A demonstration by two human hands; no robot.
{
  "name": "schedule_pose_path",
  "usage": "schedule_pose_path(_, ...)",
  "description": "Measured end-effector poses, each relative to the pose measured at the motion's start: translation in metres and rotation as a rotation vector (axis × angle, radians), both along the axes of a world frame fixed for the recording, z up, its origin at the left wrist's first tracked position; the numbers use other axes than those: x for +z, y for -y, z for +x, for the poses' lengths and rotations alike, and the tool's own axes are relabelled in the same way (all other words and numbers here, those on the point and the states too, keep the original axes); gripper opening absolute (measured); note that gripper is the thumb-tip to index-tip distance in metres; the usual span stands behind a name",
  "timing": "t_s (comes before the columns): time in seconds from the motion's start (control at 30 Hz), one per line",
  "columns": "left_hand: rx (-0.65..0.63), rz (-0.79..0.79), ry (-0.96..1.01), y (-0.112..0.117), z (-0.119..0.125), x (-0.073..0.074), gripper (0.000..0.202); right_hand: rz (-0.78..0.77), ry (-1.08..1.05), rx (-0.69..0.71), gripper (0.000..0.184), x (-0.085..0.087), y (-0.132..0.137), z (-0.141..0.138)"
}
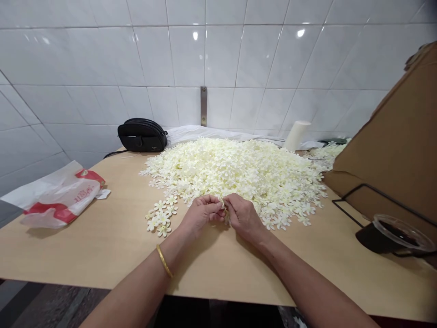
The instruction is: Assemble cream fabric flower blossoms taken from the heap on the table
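A broad heap of pale cream artificial flowers [235, 164] covers the middle of the table. At the heap's near edge my two hands meet, their fingertips almost touching. My left hand [205, 212], with a gold bangle [164, 261] on its wrist, is closed in a pinch. Opposite it, my right hand [241, 214] is also pinched shut, fingers curled. Pale petals of a small artificial flower show between the fingertips; most of it is hidden by the fingers. Left of my hands lies a small separate cluster of the same flowers [162, 216], flat on the wood.
A black pouch [142, 135] stands at the back left, and a red-and-white plastic bag [64, 196] lies at the left. Behind the heap is a white cylinder [296, 135]. On the right are a cardboard box [392, 132], a black wire frame [355, 191] and a cup of dark liquid [392, 234].
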State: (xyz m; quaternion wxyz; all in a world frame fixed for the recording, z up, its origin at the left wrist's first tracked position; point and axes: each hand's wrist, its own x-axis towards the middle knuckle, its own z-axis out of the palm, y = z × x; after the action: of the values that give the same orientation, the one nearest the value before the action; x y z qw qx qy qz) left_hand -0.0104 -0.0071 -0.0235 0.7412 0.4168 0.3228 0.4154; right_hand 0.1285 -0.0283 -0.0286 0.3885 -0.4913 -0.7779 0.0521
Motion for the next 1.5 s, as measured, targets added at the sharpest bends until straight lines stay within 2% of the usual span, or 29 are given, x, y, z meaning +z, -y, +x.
schedule_pose_path(0.2, -0.039, 0.056, 0.040, 0.002, 0.001, 0.005, 0.008, 0.012, -0.097, -0.048, 0.015, 0.007, 0.005, -0.002)
schedule_pose_path(0.37, -0.029, 0.069, 0.071, 0.001, 0.001, 0.004, 0.009, 0.009, -0.138, -0.073, 0.017, 0.008, 0.006, -0.002)
schedule_pose_path(0.6, -0.037, 0.053, 0.079, 0.002, 0.003, 0.001, 0.010, 0.074, -0.049, -0.012, 0.017, 0.006, 0.003, 0.000)
schedule_pose_path(0.83, 0.025, 0.026, 0.078, 0.006, 0.007, 0.007, 0.009, 0.096, -0.079, -0.041, 0.016, 0.004, -0.002, 0.004)
schedule_pose_path(1.1, 0.025, -0.042, 0.060, 0.003, 0.009, 0.002, 0.011, 0.171, -0.019, 0.056, 0.011, 0.010, -0.003, 0.013)
schedule_pose_path(1.23, 0.012, -0.057, 0.049, 0.002, 0.012, -0.001, 0.012, 0.119, 0.006, 0.067, 0.014, 0.007, -0.002, 0.014)
schedule_pose_path(1.4, 0.003, -0.035, 0.011, 0.002, 0.011, 0.003, 0.013, 0.068, -0.070, 0.175, 0.014, 0.006, -0.003, 0.012)
schedule_pose_path(1.5, -0.003, -0.037, -0.016, 0.001, 0.009, 0.005, 0.015, 0.039, -0.097, 0.173, 0.013, 0.007, -0.003, 0.011)
